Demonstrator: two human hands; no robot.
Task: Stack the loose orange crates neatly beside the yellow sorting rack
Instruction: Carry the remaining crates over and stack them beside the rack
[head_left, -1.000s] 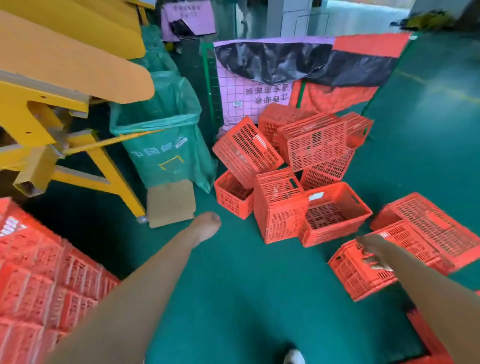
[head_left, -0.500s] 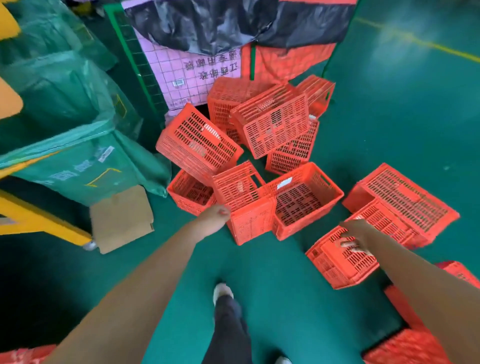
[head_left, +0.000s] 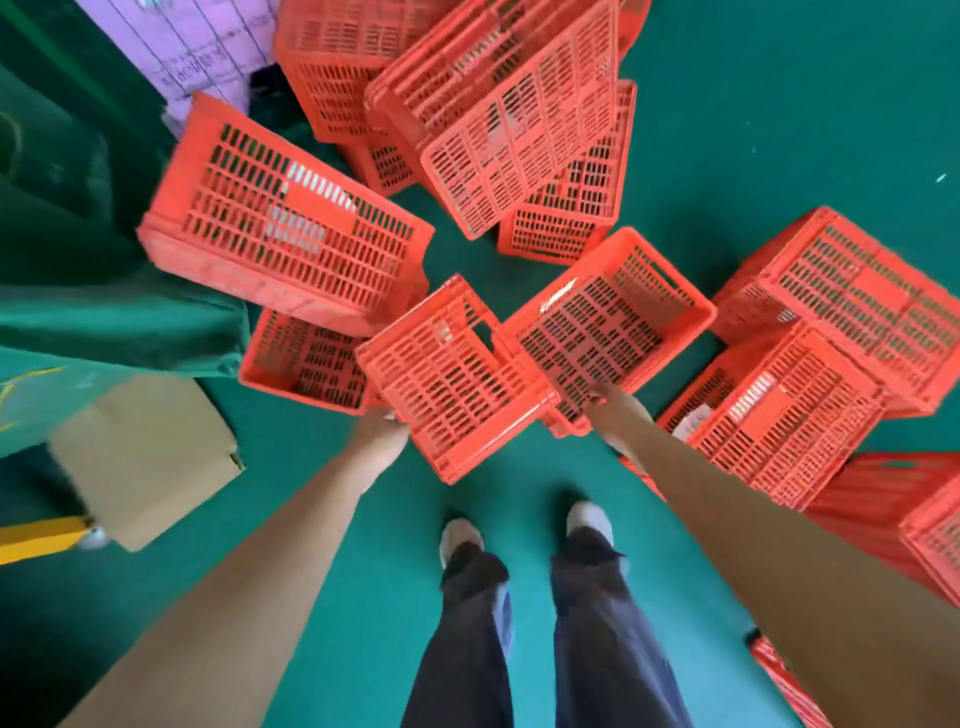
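Your left hand (head_left: 378, 439) grips tipped crate (head_left: 452, 379) at near edge; right hand (head_left: 605, 408) grips open crate (head_left: 608, 322) rim. Green floor (head_left: 374, 597) shows around your shoes (head_left: 460, 538).

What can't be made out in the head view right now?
Head view only:
- Fingers of the left hand: hidden behind the tipped crate; grip unclear.
- Fingers of the right hand: blurred against the upright crate rim; grip unclear.
- yellow rack: cut off by the left edge; only a leg end shows.
- bottom-right crates: cut off by the frame edge.
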